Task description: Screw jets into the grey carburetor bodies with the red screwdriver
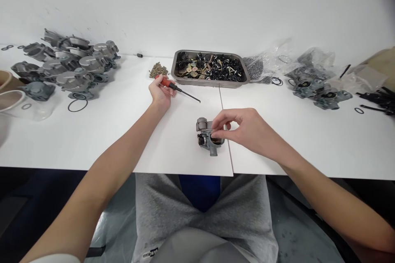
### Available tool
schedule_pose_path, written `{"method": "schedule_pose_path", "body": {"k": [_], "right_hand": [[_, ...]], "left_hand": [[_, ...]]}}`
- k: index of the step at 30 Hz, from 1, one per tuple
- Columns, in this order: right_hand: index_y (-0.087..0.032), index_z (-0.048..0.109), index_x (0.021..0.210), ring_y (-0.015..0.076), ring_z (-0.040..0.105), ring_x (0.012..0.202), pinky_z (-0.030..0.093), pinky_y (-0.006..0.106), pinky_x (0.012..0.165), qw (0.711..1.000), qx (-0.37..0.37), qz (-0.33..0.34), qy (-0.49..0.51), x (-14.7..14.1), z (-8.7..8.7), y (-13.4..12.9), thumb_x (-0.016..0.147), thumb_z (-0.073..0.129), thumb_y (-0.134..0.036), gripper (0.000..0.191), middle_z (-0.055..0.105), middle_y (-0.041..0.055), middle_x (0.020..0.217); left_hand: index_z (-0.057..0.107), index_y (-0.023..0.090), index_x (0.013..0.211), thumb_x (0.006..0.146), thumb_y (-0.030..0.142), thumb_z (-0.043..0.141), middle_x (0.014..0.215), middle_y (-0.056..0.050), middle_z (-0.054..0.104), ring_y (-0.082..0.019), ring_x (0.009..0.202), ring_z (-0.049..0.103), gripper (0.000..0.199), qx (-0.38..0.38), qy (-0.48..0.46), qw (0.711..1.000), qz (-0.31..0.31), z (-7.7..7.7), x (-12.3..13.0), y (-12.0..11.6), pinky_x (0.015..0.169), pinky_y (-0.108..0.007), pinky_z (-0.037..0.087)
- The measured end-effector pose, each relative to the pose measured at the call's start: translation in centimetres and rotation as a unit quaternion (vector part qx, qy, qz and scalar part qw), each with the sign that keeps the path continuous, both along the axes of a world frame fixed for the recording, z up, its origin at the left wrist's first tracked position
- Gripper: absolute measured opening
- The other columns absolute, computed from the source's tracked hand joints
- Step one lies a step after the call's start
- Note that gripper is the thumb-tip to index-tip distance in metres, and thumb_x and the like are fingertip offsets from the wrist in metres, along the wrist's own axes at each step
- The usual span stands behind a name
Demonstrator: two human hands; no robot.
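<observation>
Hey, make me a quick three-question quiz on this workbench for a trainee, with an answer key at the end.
1. Which tool does the left hand hold?

2. Seen from the camera, where is the pile of tiny brass-coloured pieces relative to the tray? A: inside it; B: left of it; C: right of it.

3. True or false: the right hand is over in the tray.

Key
1: A screwdriver with a red handle.
2: B.
3: False; it is at the nearest grey metal part.
</observation>
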State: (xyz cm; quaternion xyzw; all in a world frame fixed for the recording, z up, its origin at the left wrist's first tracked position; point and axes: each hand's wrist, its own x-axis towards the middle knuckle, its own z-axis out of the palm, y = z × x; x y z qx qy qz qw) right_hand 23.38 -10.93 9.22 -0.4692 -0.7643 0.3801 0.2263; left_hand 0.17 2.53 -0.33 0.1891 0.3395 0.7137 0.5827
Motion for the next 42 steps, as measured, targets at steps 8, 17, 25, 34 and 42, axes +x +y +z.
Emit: {"method": "schedule_pose_path", "body": {"k": [8, 17, 25, 34, 42], "right_hand": [[-0.021, 0.069, 0.083, 0.0149, 0.059, 0.068, 0.04, 0.03, 0.066, 0.999, -0.01, -0.031, 0.002, 0.1, -0.6, -0.8, 0.074, 0.074, -0.025, 0.011, 0.07, -0.0006, 0.074], [-0.02, 0.068, 0.097, 0.011, 0.046, 0.066, 0.039, 0.027, 0.061, 0.998, -0.067, 0.013, 0.016, 0.9, -1.6, 1.1, 0.07, 0.077, -0.028, 0.029, 0.057, 0.0, 0.081], [-0.018, 0.068, 0.086, 0.0137, 0.055, 0.07, 0.042, 0.029, 0.066, 0.996, -0.064, 0.049, 0.038, 2.0, -0.7, 3.4, 0.081, 0.069, -0.04, 0.023, 0.065, 0.0025, 0.08], [-0.02, 0.069, 0.094, 0.0137, 0.057, 0.072, 0.041, 0.029, 0.065, 0.959, 0.161, 0.1, -0.213, 1.1, 1.0, -2.4, 0.094, 0.054, -0.023, 0.015, 0.062, 0.0042, 0.096], [-0.019, 0.065, 0.086, 0.0152, 0.058, 0.075, 0.04, 0.03, 0.066, 0.96, 0.1, 0.037, -0.26, -0.3, 1.1, -2.5, 0.091, 0.057, -0.022, 0.01, 0.063, 0.0018, 0.091]], "left_hand": [[0.049, 0.017, 0.07, 0.084, 0.032, 0.044, 0.056, -0.003, 0.061, -0.01, 0.029, 0.038, 0.021, 0.009, 0.003, 1.0, -0.005, 0.0, 0.0, 0.0, 0.035, -0.023, 0.026], [0.049, 0.018, 0.069, 0.083, 0.034, 0.047, 0.056, -0.003, 0.062, -0.01, 0.03, 0.039, 0.022, 0.012, 0.006, 1.0, -0.009, -0.1, 0.0, -0.1, 0.035, -0.024, 0.027], [0.049, 0.018, 0.069, 0.083, 0.03, 0.043, 0.057, -0.005, 0.063, -0.011, 0.029, 0.038, 0.02, 0.01, 0.009, 1.0, -0.004, -0.1, -0.1, 0.0, 0.034, -0.024, 0.027], [0.049, 0.018, 0.069, 0.084, 0.03, 0.043, 0.055, -0.004, 0.062, -0.01, 0.029, 0.038, 0.021, 0.005, 0.005, 1.0, -0.007, 0.0, -0.1, 0.0, 0.034, -0.024, 0.027], [0.049, 0.018, 0.069, 0.082, 0.031, 0.045, 0.056, -0.004, 0.062, -0.01, 0.029, 0.038, 0.019, 0.014, 0.004, 1.0, -0.009, -0.3, -0.2, 0.1, 0.034, -0.024, 0.027]]}}
